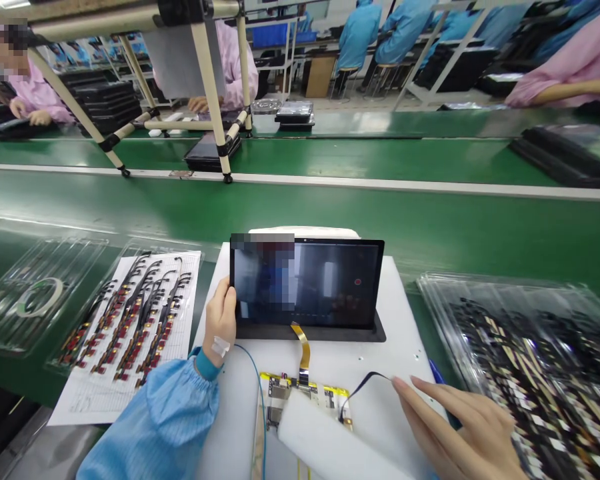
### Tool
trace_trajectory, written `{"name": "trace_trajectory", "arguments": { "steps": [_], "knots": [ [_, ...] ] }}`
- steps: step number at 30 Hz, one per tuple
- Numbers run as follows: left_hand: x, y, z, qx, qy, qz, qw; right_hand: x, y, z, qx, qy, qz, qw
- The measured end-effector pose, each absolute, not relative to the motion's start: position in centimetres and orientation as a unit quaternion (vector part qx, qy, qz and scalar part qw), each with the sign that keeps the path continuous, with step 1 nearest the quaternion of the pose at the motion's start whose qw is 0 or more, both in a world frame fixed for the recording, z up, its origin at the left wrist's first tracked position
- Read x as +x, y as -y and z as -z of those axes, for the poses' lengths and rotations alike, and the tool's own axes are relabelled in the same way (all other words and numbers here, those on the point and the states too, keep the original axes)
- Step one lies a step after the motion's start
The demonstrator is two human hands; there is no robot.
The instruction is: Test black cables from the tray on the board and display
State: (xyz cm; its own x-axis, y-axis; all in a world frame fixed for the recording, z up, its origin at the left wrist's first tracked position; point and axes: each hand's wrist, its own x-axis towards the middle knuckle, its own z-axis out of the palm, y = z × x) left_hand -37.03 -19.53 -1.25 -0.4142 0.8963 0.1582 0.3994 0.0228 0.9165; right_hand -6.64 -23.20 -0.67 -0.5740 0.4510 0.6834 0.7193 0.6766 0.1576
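Reaching forward with its fingers almost straight and slightly spread, the right hand [455,427] has its fingertips [400,381] at the end of a thin black cable [365,383], though whether they grip it is too unclear to tell. The left hand [221,313] curls narrowly around the left edge of a black-framed rectangular tablet [330,283], which sits on a dark base [310,333]. White tape [221,346] wraps the left wrist above a pale blue sleeve [160,420]. A flat yellow ribbon cable [303,347] runs from the tablet down to a yellow-edged circuit board [305,393], partly covered by a white foam block [325,433]. A thin blue wire [260,380] lies beside them. To the left, dark cable assemblies [130,320] rest on a white printed sheet [93,400]; to the right, more fill a clear plastic tray [530,373].
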Motion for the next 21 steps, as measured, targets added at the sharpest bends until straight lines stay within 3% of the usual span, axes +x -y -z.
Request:
{"name": "trace_trajectory", "arguments": {
  "steps": [13,21],
  "knots": [
    [-37.1,19.5,1.4,0.481,-0.671,-0.507,0.248,-5.2,23.2,1.2,-0.305,0.876,0.248,0.279],
    [-37.1,19.5,1.2,0.477,-0.672,-0.51,0.246,-7.2,23.0,0.0,-0.336,0.849,0.234,0.335]
  ]
}}
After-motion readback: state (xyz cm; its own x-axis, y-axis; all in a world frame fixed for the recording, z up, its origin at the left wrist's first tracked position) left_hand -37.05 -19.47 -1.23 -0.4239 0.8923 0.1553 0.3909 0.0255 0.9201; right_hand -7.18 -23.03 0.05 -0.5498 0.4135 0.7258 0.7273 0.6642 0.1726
